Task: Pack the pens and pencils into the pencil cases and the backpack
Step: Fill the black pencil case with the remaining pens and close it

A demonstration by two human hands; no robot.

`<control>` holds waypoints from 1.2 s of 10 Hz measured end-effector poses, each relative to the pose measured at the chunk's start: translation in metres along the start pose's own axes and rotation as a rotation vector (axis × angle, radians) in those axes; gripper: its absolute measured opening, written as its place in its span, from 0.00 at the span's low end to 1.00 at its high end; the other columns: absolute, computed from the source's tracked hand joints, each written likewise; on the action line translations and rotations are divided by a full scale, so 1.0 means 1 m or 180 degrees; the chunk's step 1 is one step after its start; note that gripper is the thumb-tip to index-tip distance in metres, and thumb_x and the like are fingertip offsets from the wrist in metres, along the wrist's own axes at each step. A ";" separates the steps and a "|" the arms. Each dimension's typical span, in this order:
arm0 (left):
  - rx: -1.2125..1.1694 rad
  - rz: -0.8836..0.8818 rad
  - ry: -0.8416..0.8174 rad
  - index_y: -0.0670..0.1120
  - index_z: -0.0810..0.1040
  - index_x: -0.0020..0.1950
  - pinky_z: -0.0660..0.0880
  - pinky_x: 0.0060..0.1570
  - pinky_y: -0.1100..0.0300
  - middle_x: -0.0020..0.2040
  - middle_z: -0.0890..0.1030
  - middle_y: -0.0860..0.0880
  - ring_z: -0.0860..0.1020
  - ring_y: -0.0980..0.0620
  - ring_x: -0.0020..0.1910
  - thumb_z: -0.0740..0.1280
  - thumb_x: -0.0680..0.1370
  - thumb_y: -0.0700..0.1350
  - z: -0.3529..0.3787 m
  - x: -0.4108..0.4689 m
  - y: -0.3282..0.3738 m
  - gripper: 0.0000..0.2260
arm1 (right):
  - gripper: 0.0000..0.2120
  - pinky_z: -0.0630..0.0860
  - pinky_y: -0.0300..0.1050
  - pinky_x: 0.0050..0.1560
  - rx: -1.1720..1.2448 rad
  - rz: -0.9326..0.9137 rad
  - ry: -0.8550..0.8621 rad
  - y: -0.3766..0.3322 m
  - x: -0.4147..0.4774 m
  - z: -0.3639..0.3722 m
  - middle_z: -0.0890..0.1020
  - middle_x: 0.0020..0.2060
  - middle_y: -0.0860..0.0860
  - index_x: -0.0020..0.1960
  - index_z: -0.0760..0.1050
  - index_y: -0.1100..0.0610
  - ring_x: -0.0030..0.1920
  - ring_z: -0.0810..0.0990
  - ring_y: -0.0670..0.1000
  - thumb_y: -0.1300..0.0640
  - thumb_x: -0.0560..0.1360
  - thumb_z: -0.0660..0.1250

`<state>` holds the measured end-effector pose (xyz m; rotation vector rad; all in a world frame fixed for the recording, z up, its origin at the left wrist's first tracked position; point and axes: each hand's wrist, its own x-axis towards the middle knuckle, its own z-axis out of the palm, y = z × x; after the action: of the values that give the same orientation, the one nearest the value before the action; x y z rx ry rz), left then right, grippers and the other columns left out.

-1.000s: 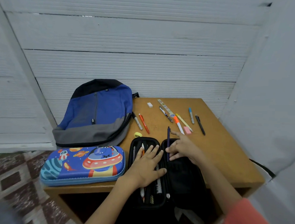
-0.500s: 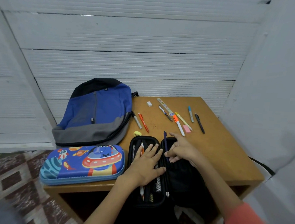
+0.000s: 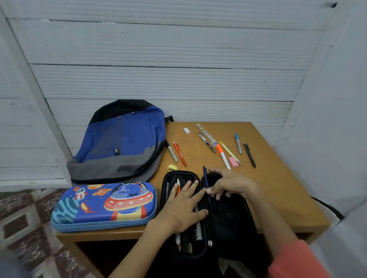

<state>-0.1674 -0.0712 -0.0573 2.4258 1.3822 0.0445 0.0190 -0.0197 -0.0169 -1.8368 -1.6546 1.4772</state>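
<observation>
Left hand (image 3: 184, 206) lies flat with fingers spread on the left half of the open black pencil case (image 3: 233, 223), likely pinning the pens already inside. Right hand (image 3: 229, 184) pinches a dark blue pen (image 3: 205, 177) over the case's middle fold, probably lining it up to slot in. An orange pen (image 3: 180, 151) and a black pen (image 3: 249, 155) lie loose on the far counter (image 3: 281, 185). The backpack (image 3: 123, 142) is far left. The cartoon case (image 3: 104, 204) is near left, closed.

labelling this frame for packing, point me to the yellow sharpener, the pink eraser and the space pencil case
yellow sharpener (image 3: 172, 167), head view, middle of its body
pink eraser (image 3: 233, 162), head view, centre of its top face
space pencil case (image 3: 104, 205), head view, middle of its closed lid
</observation>
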 end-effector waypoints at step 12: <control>0.0115 -0.0049 -0.0020 0.54 0.48 0.79 0.31 0.73 0.50 0.79 0.40 0.50 0.37 0.54 0.77 0.54 0.81 0.59 0.001 0.000 0.001 0.29 | 0.05 0.78 0.42 0.32 -0.0683 -0.0131 0.0940 -0.013 0.008 0.030 0.84 0.37 0.61 0.48 0.74 0.62 0.31 0.84 0.56 0.64 0.77 0.60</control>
<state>-0.1661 -0.0717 -0.0579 2.4424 1.4105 0.0079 -0.0138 -0.0212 -0.0253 -2.0018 -1.7423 0.9848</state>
